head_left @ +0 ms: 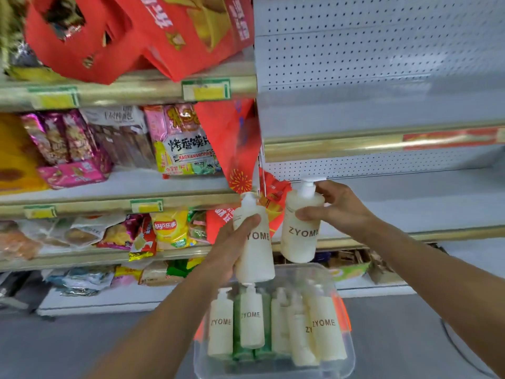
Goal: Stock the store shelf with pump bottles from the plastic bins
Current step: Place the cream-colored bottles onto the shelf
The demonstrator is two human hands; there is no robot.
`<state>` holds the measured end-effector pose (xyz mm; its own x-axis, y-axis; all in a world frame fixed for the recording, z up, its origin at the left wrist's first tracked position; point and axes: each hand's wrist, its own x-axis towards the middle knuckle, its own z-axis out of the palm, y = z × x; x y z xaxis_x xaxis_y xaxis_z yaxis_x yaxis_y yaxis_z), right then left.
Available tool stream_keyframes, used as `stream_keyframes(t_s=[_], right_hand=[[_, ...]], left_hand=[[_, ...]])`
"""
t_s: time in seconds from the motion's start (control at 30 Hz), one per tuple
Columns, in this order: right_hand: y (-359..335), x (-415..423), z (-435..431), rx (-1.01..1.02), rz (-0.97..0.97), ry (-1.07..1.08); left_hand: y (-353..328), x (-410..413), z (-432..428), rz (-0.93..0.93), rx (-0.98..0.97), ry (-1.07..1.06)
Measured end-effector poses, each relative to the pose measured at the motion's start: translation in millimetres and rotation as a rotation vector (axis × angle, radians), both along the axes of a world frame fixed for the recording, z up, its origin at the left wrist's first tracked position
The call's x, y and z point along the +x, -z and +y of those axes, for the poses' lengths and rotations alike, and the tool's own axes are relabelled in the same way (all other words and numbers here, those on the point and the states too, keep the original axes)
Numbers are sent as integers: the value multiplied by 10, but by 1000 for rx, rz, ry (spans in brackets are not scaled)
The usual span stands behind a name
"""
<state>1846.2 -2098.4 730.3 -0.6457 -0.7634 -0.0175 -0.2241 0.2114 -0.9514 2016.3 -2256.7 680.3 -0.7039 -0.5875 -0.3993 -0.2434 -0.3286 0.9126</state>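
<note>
Each of my hands holds a cream pump bottle marked ZYOME, raised above a clear plastic bin [347,359]. My left hand [228,248] grips the left bottle [257,255] from its left side, upright. My right hand [338,207] holds the right bottle [299,236] by its shoulder, just in front of the grey shelf [410,203] on the right. Several more cream pump bottles [325,332] lie in the bin, with green ones [237,346] underneath.
The right shelf bay has a white pegboard back [382,50] and bare grey boards with gold front rails [355,149]. The left bay is packed with snack bags [183,143], chips [169,228] and red gift boxes [164,31]. Grey floor lies below.
</note>
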Motion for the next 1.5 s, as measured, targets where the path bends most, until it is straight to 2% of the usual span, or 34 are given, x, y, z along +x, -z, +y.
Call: stream_keyframes(t_s=[0.27, 0.53, 0.77, 1.0, 1.17, 1.5], right_hand=[[-928, -806, -211, -91, 208, -33], [-1500, -1612, -756, -103, 276, -42], [-1420, -2045, -1090, -7, 252, -38], [-1307, -2185, -1149, -17, 177, -79], [-984, -2169, -1163, -59, 259, 94], [-1013, -2681, -1804, 1, 299, 101]], left_hand=[[-785, -649, -141, 198, -128, 67], [-1194, -1342, -330, 197, -168, 68], [-1231, -1694, -426, 183, -109, 25], [-1192, -1874, -464, 224, -112, -18], [-1185, -1949, -483, 240, -80, -47], [-1322, -2273, -687, 204, -85, -117]])
